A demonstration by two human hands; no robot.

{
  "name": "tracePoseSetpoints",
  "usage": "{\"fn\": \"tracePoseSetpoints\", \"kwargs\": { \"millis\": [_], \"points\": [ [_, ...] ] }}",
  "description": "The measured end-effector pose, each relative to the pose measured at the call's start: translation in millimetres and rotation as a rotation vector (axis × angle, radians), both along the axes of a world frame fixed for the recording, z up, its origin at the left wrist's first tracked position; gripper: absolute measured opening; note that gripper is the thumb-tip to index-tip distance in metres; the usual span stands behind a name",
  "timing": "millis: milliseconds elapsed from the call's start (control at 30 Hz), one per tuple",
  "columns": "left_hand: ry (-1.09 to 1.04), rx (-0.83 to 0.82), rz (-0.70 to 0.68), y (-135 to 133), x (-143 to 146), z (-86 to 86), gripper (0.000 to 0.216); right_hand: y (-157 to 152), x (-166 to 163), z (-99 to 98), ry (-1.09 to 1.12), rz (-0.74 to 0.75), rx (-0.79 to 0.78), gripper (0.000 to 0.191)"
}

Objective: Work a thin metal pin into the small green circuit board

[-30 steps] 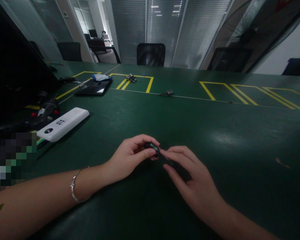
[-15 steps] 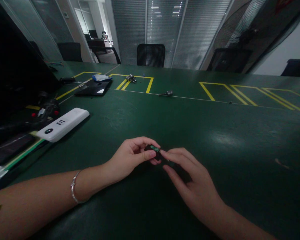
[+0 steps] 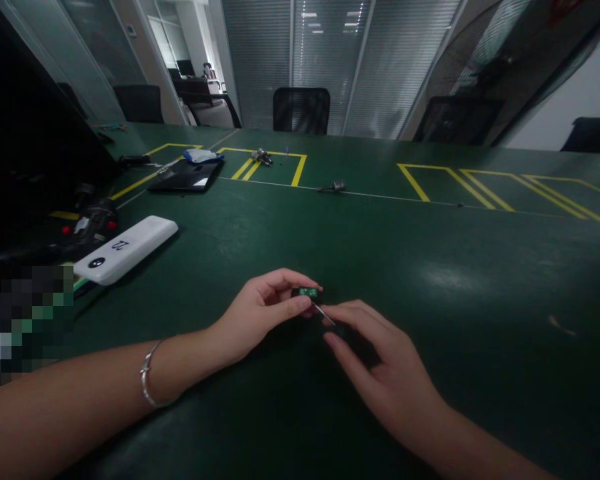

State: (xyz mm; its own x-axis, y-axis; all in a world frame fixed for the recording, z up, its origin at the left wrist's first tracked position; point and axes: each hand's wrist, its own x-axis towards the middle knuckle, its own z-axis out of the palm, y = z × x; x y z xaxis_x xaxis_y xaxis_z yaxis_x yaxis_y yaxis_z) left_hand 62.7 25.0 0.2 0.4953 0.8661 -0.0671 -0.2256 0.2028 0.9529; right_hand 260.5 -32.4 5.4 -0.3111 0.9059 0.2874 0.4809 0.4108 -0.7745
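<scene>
My left hand (image 3: 260, 310) is closed on a small dark piece with a green circuit board (image 3: 309, 292) on its upper face. Thumb and fingertips pinch it just above the table, covering part of its body. My right hand (image 3: 380, 353) holds a thin screwdriver (image 3: 325, 315) between thumb and fingers. Its bright metal shaft slants up and left, with the tip close to the circuit-board piece beside my left thumb. Whether the tip touches the piece I cannot tell. The dark handle is mostly lost in shadow within the right hand.
A white power bank (image 3: 133, 247) marked 22 lies to the left. Beyond it are a dark flat case (image 3: 187, 177) with a blue-and-white packet (image 3: 203, 155) on top. Metal parts (image 3: 263, 157) and a grey part with a thin shaft (image 3: 337, 187) lie farther back on the green table (image 3: 300, 227).
The circuit-board piece has turned slightly and its green face shows more level. The screwdriver's shaft has come into clearer view. Both hands stay in nearly the same place.
</scene>
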Motion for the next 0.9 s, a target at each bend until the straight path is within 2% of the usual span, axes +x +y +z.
{"fn": "tracePoseSetpoints", "kwargs": {
  "millis": [133, 233, 300, 400, 467, 600, 767, 900],
  "points": [
    [-0.109, -0.088, -0.045, -1.7, 1.8, 0.9, 0.020, 1.4, -0.1, 0.6, -0.014, -0.037, -0.025, 0.023],
    [-0.129, -0.117, -0.079, -1.3, 2.6, -1.1, 0.012, 1.2, 0.4, 1.1, 0.003, -0.035, -0.020, 0.023],
    [-0.134, -0.114, -0.099, -0.7, 2.7, -2.2, 0.020, 0.9, 0.3, 1.3, 0.017, -0.034, -0.006, 0.023],
    [-0.058, -0.068, -0.121, 0.4, 2.1, -2.3, 0.035, 0.9, 0.0, 1.1, 0.016, -0.021, 0.002, 0.024],
    [0.029, -0.028, -0.130, 0.8, 1.5, -1.7, 0.035, 1.1, 0.0, 0.6, 0.009, -0.010, 0.005, 0.024],
    [0.094, 0.029, -0.055, 1.4, 1.1, -1.0, 0.028, 1.3, 0.7, -1.6, -0.004, -0.006, 0.003, 0.023],
    [-0.003, 0.031, -0.005, 2.7, 2.1, -1.4, 0.026, -0.1, 2.3, -6.0, -0.009, -0.059, 0.027, 0.035],
    [0.001, 0.033, 0.015, 3.0, 1.7, 0.1, 0.028, -1.5, 2.9, -5.4, -0.028, -0.038, 0.035, 0.035]
  ]
}}
